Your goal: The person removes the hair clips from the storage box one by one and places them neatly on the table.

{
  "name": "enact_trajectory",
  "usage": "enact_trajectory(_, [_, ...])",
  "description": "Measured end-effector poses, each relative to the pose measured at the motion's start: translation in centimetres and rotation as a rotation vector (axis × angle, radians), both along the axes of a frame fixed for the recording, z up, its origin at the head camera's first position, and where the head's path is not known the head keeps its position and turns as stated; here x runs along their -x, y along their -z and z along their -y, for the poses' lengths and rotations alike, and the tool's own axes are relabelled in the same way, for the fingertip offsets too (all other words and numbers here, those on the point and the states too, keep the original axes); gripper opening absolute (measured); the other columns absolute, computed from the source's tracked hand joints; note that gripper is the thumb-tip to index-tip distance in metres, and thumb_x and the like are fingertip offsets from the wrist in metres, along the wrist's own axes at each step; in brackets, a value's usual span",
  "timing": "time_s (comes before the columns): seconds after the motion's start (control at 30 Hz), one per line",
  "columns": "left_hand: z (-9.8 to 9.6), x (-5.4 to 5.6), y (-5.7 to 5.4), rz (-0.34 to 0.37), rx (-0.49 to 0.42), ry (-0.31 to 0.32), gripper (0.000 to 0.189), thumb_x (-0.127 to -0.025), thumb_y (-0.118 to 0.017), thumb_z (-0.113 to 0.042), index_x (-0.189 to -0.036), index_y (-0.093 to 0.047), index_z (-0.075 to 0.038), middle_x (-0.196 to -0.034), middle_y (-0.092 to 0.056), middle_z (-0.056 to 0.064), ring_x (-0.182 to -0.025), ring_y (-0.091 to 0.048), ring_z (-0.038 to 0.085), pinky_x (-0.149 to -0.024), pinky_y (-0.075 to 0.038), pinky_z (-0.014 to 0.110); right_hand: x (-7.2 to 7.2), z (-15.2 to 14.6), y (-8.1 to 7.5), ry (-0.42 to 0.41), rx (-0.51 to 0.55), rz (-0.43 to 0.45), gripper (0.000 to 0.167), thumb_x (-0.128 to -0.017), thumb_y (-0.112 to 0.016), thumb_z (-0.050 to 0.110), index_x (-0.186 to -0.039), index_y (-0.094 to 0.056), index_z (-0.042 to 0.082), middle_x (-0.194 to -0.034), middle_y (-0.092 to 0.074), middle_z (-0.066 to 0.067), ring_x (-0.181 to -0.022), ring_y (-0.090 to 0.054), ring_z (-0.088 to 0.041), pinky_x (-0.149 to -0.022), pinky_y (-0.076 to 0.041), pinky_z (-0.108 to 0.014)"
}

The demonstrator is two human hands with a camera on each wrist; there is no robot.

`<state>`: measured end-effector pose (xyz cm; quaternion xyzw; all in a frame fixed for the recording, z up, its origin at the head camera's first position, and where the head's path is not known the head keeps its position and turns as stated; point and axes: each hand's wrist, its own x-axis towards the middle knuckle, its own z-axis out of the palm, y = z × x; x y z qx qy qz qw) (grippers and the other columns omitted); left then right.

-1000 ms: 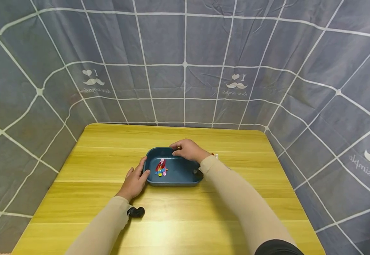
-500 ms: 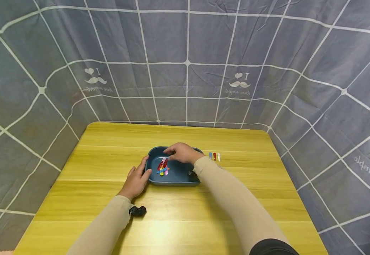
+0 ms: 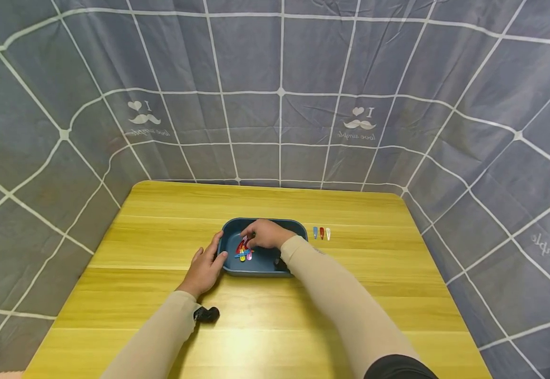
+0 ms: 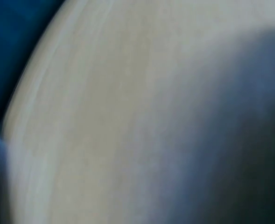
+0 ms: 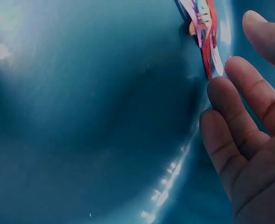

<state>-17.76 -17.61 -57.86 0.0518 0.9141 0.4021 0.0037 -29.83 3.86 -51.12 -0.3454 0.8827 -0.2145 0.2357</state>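
A dark blue plastic basin (image 3: 263, 273) sits on the table; its edge also shows in the left wrist view. My left hand (image 3: 204, 268) rests against the basin's left side with fingers extended. Inside, a small pile of coloured snap hair clips (image 3: 243, 254), red, pink, yellow and blue, lies toward the left. Over this pile is my right hand (image 3: 266, 234), fingers pointing down at it. The right wrist view shows its thumb and fingertips apart, close to the hair clips (image 5: 207, 42), with nothing visible between them.
On the wooden table (image 3: 275, 326), right of the basin, a blue clip (image 3: 315, 232), a red clip (image 3: 322, 233) and a white clip (image 3: 328, 233) lie in a row. Something small shows beside the right sleeve. A grey checked curtain (image 3: 256, 121) surrounds the table.
My right hand has moved from the basin's far rim leftward and down to the clip pile. The row of clips on the right has come into view. My left hand stays at the basin.
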Motion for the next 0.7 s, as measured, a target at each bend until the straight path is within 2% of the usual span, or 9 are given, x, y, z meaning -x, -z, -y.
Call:
enact_trajectory(0.27, [0.0,0.0,0.2,-0.01,-0.004,0.007,0.063,-0.113,-0.043,-0.035,-0.17,-0.018,-0.023,-0.167,-0.041,0.017,-0.149,-0.048,0.043,-0.131,-0.005,0.064,-0.1,0.8,1.0,-0.019,-0.026,-0.006,0.039,-0.098,-0.076,0.018,-0.136,-0.073,0.015,-0.11,-0.076,-0.003,-0.09,-0.064,-0.009,-0.079,-0.053,-0.022])
enact_trajectory(0.53, [0.1,0.0,0.2,-0.038,0.005,0.016,0.062,-0.114,-0.041,-0.033,-0.17,-0.019,-0.02,-0.167,-0.039,0.018,-0.148,-0.048,0.044,-0.13,-0.008,0.065,-0.1,2.3,2.3,-0.071,-0.076,-0.063,0.046,-0.092,-0.082,0.021,-0.137,-0.073,0.017,-0.12,-0.077,0.0,-0.095,-0.065,-0.008,-0.089,-0.056,-0.023])
enact_trajectory(0.7, [0.1,-0.1,0.0,-0.027,0.013,0.02,0.062,-0.114,-0.04,-0.033,-0.171,-0.017,-0.02,-0.168,-0.038,0.018,-0.149,-0.047,0.043,-0.131,-0.007,0.065,-0.4,2.9,2.4,-0.097,-0.091,-0.078,0.043,-0.092,-0.083,0.023,-0.134,-0.075,0.017,-0.12,-0.077,0.001,-0.099,-0.067,-0.009,-0.091,-0.057,-0.022])
